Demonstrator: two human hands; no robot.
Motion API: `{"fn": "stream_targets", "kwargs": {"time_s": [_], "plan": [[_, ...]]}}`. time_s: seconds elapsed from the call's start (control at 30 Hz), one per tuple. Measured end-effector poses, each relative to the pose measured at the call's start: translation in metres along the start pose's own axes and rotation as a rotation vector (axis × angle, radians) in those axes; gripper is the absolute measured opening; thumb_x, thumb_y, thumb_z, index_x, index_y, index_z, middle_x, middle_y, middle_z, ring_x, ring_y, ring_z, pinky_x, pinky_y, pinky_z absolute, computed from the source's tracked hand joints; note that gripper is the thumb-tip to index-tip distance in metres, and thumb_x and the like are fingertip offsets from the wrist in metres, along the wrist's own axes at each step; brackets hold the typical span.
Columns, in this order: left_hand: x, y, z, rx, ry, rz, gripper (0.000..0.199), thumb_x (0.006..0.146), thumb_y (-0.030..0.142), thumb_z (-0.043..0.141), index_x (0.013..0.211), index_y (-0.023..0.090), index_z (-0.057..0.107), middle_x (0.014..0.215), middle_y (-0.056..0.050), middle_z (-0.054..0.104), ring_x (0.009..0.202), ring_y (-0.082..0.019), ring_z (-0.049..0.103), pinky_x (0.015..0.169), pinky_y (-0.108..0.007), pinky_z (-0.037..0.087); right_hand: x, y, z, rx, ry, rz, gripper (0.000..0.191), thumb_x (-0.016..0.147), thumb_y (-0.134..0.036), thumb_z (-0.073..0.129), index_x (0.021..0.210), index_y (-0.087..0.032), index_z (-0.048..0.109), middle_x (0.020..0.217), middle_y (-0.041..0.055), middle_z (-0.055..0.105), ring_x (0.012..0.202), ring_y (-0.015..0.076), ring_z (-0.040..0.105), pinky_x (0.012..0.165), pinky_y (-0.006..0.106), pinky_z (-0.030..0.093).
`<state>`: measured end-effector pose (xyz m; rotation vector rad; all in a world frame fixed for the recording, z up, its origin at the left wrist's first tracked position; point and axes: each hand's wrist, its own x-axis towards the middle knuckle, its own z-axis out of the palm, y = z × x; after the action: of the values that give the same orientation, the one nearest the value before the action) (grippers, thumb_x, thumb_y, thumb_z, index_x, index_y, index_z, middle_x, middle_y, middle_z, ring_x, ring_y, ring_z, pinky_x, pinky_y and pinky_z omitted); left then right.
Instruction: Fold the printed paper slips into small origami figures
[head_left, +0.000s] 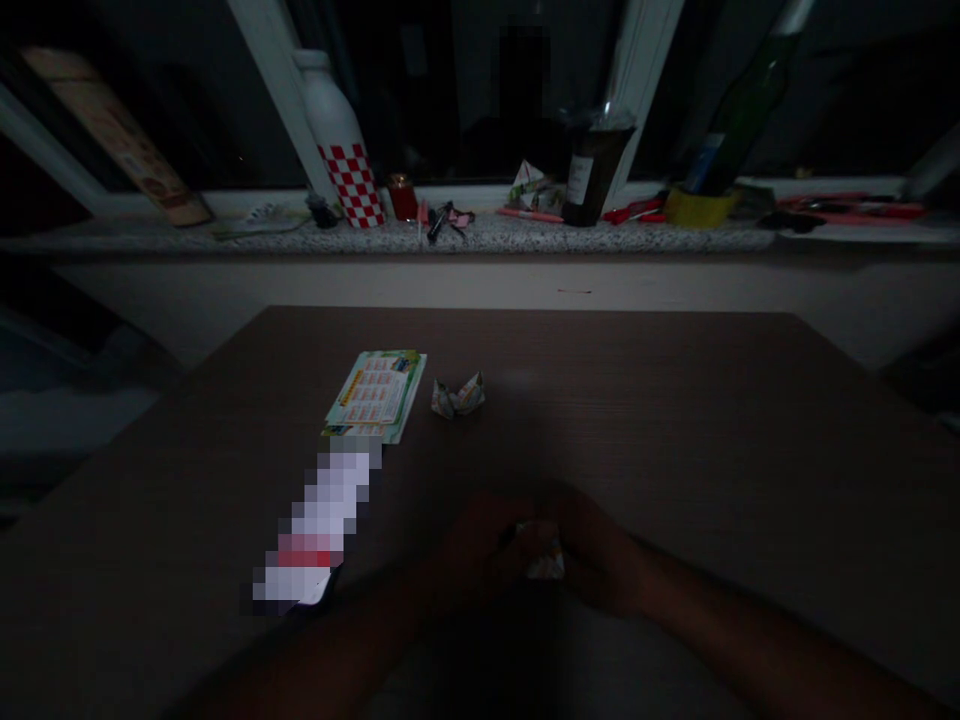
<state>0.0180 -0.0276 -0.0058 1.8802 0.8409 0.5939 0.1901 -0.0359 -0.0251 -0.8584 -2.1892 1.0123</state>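
Note:
Low over the front of the table, my left hand point(480, 540) and my right hand point(600, 550) come together around a small piece of folded paper point(550, 560). The paper is pale with coloured print, and its lower part shows between the hands. Both hands are closed on it, though dim light hides most of the fingers. Farther back on the table sits a folded paper shape point(458, 396) with two raised points. Left of it lies a stack of printed paper sheets point(375, 392).
A phone with a blurred-out lit screen point(322, 520) lies left of my hands on the brown table point(637, 390). Along the granite windowsill point(495, 235) stand a red-checked white bottle point(341, 140), a lidded drink cup point(596, 165), a green bottle point(757, 100) and a tall patterned container point(120, 135).

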Motion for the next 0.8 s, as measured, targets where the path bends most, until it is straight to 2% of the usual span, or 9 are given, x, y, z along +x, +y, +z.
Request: {"fn": "stream_targets", "kwargs": {"time_s": [0.27,0.53,0.67,0.8], "plan": [[0.002,0.002,-0.003,-0.045,0.071,-0.066,0.045,0.093,0.045,0.034,0.063,0.016,0.05,0.058,0.003,0.043,0.054,-0.01,0.039,0.051,-0.021,0.029,-0.003,-0.008,-0.011,0.068,-0.05,-0.076,0.022,0.087,-0.039,0.049,0.081,-0.019,0.057,0.071,0.0014,0.058,0.065,0.0146,0.05,0.059,0.023,0.04],[0.001,-0.001,-0.002,-0.086,0.089,-0.036,0.047,0.095,0.044,0.028,0.065,0.016,0.05,0.058,0.003,0.047,0.054,-0.01,0.042,0.052,-0.02,0.032,-0.001,-0.006,-0.004,0.099,-0.031,0.031,0.029,0.096,-0.035,0.032,0.076,-0.02,0.047,0.067,-0.0025,0.045,0.06,0.0112,0.041,0.057,0.022,0.035],[-0.001,-0.005,-0.002,-0.145,0.072,0.003,0.048,0.096,0.043,0.027,0.066,0.016,0.053,0.06,0.001,0.052,0.055,-0.01,0.046,0.054,-0.02,0.034,-0.004,-0.004,-0.002,0.207,-0.012,0.073,0.036,0.097,-0.04,0.03,0.071,-0.019,0.045,0.063,-0.0031,0.042,0.057,0.0103,0.04,0.054,0.021,0.034],[0.0,-0.006,-0.003,-0.181,0.117,-0.014,0.047,0.095,0.045,0.031,0.067,0.015,0.055,0.061,0.001,0.054,0.057,-0.011,0.048,0.055,-0.02,0.035,-0.004,-0.001,-0.001,0.3,0.042,0.135,0.044,0.096,-0.046,0.031,0.066,-0.018,0.047,0.058,-0.0031,0.044,0.053,0.0097,0.042,0.052,0.021,0.034]]}}
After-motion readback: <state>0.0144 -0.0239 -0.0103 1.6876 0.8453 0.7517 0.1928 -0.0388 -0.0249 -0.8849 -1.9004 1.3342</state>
